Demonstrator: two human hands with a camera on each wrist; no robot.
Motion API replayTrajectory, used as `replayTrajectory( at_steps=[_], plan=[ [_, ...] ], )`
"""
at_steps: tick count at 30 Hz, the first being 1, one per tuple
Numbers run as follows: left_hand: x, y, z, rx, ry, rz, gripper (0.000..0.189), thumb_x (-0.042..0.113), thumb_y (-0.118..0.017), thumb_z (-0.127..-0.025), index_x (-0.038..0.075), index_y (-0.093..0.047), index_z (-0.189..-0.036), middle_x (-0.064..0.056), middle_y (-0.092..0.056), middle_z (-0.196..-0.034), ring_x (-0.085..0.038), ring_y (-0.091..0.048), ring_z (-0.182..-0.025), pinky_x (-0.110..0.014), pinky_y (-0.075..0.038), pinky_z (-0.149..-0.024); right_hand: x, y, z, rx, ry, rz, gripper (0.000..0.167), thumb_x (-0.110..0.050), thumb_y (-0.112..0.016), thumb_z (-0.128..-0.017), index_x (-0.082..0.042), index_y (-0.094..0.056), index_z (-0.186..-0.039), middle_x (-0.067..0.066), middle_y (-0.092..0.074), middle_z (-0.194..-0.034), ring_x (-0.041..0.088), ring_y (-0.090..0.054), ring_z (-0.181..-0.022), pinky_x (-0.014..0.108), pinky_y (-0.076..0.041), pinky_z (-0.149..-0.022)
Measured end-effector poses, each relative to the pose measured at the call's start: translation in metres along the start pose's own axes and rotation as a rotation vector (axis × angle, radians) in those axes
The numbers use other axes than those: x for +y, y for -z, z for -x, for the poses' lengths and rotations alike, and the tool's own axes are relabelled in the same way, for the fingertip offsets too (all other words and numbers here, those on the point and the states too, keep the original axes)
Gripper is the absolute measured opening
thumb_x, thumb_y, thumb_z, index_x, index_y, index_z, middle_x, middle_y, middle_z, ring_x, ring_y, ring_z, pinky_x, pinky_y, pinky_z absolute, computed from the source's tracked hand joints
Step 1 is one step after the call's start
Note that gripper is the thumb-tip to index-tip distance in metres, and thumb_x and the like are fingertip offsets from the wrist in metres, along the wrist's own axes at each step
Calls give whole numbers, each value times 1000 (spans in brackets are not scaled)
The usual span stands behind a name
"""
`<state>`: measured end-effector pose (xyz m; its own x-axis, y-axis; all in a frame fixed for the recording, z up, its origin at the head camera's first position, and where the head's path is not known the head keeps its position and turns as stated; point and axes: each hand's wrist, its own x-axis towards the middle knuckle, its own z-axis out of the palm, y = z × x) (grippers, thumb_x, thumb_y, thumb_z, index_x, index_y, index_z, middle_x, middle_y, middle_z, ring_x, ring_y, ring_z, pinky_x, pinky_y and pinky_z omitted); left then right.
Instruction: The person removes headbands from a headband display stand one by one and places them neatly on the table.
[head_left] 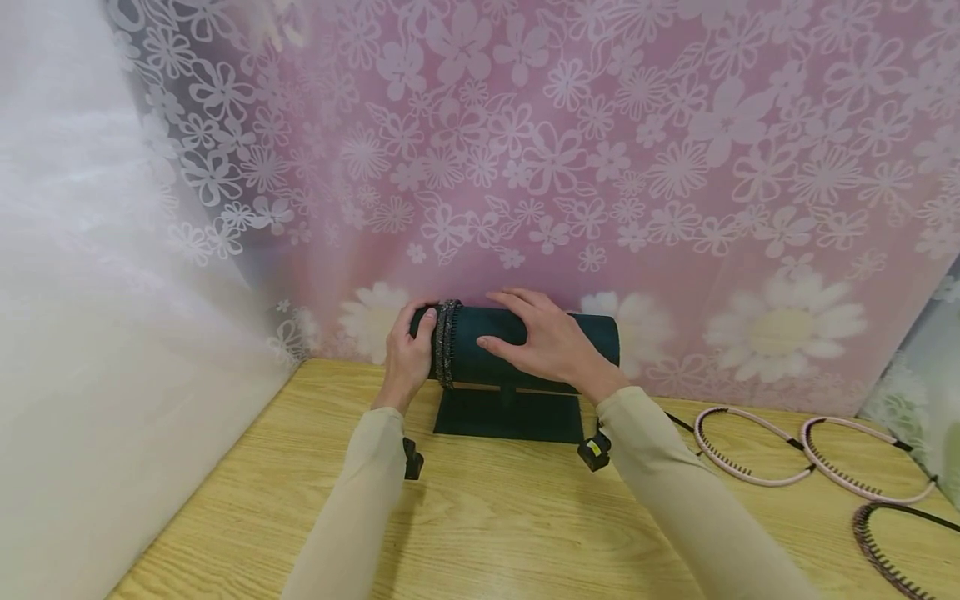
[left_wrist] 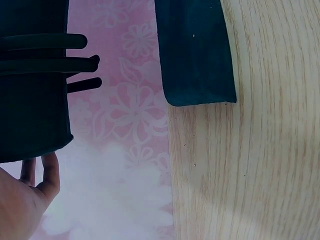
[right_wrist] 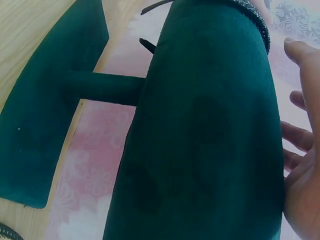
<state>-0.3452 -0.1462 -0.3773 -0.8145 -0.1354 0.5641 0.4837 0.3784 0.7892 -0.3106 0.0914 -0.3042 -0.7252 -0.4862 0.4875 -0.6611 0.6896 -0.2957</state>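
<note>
A dark green, velvety headband stand [head_left: 480, 367] has a horizontal roll on a short post above a flat base [head_left: 510, 418]. Several dark headbands [head_left: 447, 343], glittery on top with toothed edges, sit side by side near the roll's left end; their tips stick out below it in the left wrist view [left_wrist: 82, 65]. My left hand [head_left: 407, 357] grips that left end, thumb in front and fingers at the back. Over the middle and right of the roll lies my right hand [head_left: 551, 340], thumb spread and fingers reaching behind; it holds no headband.
Two pale pink headbands [head_left: 750, 481] with toothed inner edges lie on the wooden table [head_left: 480, 533] at the right. A darker toothed headband [head_left: 873, 546] is nearer the right edge. A pink flowered curtain [head_left: 570, 167] hangs close behind the stand, with white sheeting [head_left: 120, 292] at left.
</note>
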Motion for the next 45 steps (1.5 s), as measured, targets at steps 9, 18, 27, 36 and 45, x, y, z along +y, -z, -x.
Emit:
replayTrajectory(
  at_steps=[9,18,27,36,45],
  plan=[
    [0,-2,1,-12,4,-1,41,43,-48,-108,17,-61,-137,-2,-61,-140,-24,-57,-130,-51,-42,-112,-4,-6,-13,-43,-10,4,71,-56,-68,-93,-23,-50,-153,7,-51,-154,31,-48,-142,55,-42,-114],
    [2,0,-1,-17,15,0,40,45,-48,-107,19,-61,-134,-1,-61,-139,-23,-56,-131,-50,-42,-113,-10,-10,-29,-107,-16,0,72,-58,-65,-94,-22,-49,-153,4,-54,-154,28,-52,-141,53,-43,-115],
    [3,1,-1,-16,21,-7,43,46,-47,-107,17,-61,-135,-1,-63,-138,-25,-57,-129,-52,-43,-111,-16,-17,-35,-183,-80,191,81,-76,-54,-89,-33,-42,-156,5,-53,-153,33,-51,-139,60,-39,-114],
    [1,3,-2,-24,21,-10,44,48,-48,-106,17,-61,-136,-2,-61,-140,-25,-56,-131,-52,-41,-113,-21,-21,-41,-246,-103,289,90,-85,-50,-84,-39,-34,-159,7,-49,-150,34,-47,-135,56,-40,-108],
    [0,3,0,-52,19,-5,51,51,-53,-104,18,-57,-142,-5,-56,-147,-25,-52,-136,-53,-40,-114,-23,-20,-40,-237,-109,299,90,-84,-54,-83,-38,-35,-158,6,-49,-147,33,-49,-131,54,-42,-104]
  ],
)
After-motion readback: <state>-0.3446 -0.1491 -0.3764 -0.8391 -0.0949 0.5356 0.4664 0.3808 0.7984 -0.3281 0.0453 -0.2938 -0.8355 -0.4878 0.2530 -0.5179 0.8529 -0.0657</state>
